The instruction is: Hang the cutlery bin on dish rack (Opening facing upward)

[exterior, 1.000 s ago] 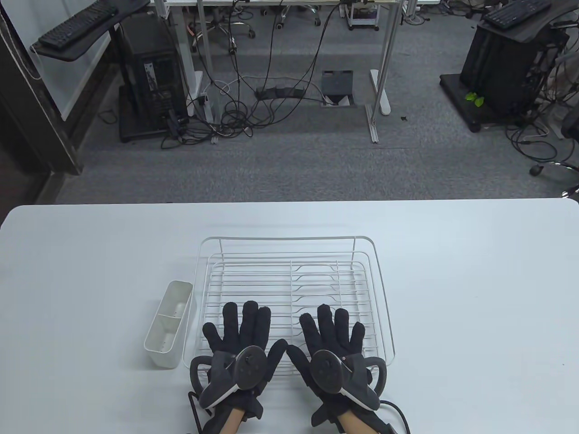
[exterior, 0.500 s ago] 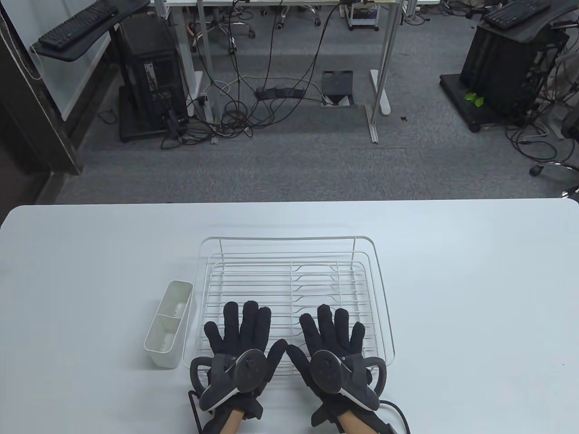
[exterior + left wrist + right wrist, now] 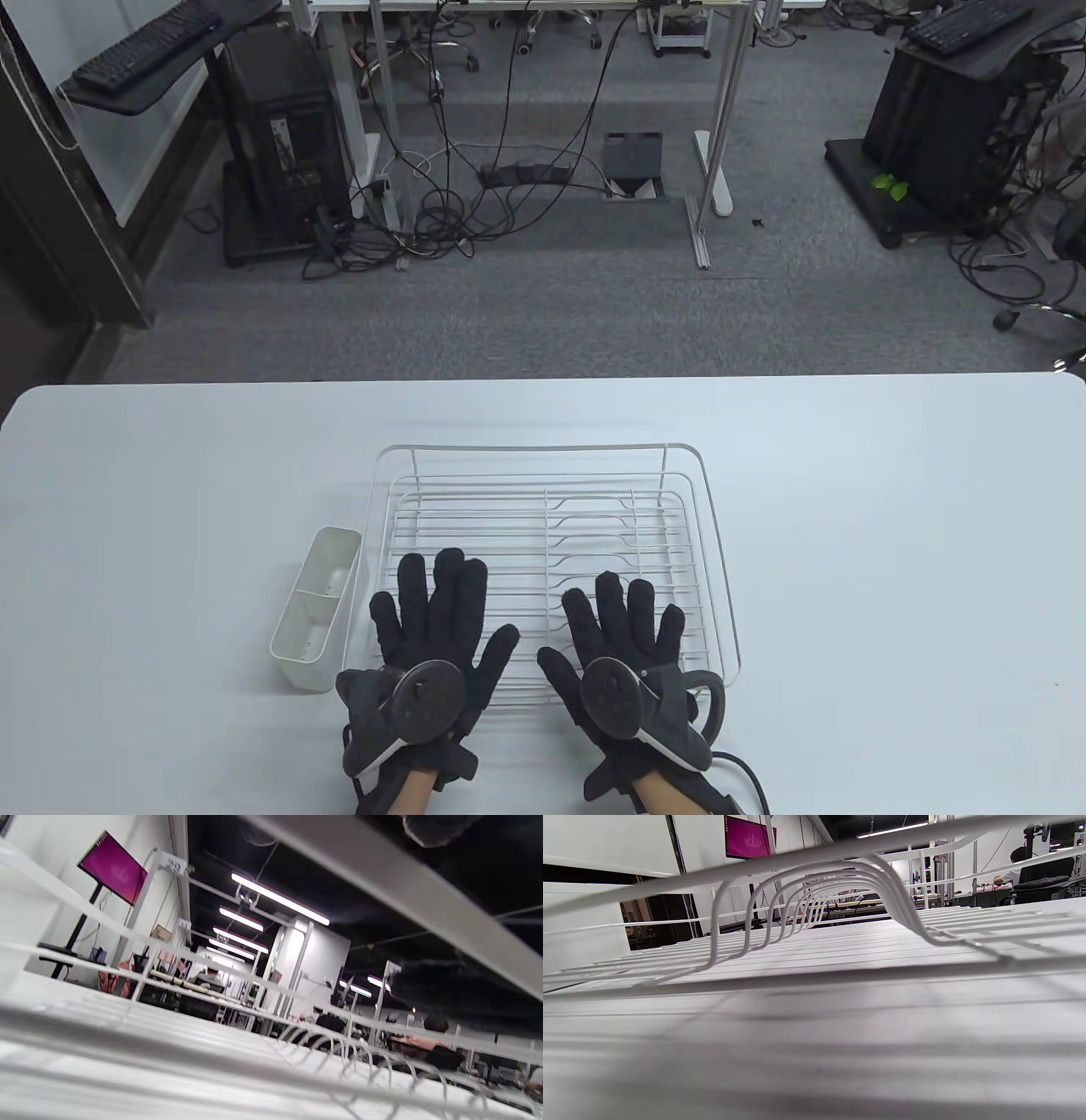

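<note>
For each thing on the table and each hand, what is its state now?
cutlery bin: standing on table left of rack, opening up, not hung.
dish rack: flat on table, no dishes.
left hand: fingers spread, holds nothing.
right hand: fingers spread, holds nothing.

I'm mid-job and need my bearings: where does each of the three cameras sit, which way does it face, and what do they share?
Table view: above the table, looking down at dish rack, cutlery bin, left hand, right hand.
Left wrist view: low, tilted, looking through rack wires; a dark glove edge at top.
Right wrist view: low by the rack floor, facing its arched wires; no hand shows.
Shared: the dish rack.
</note>
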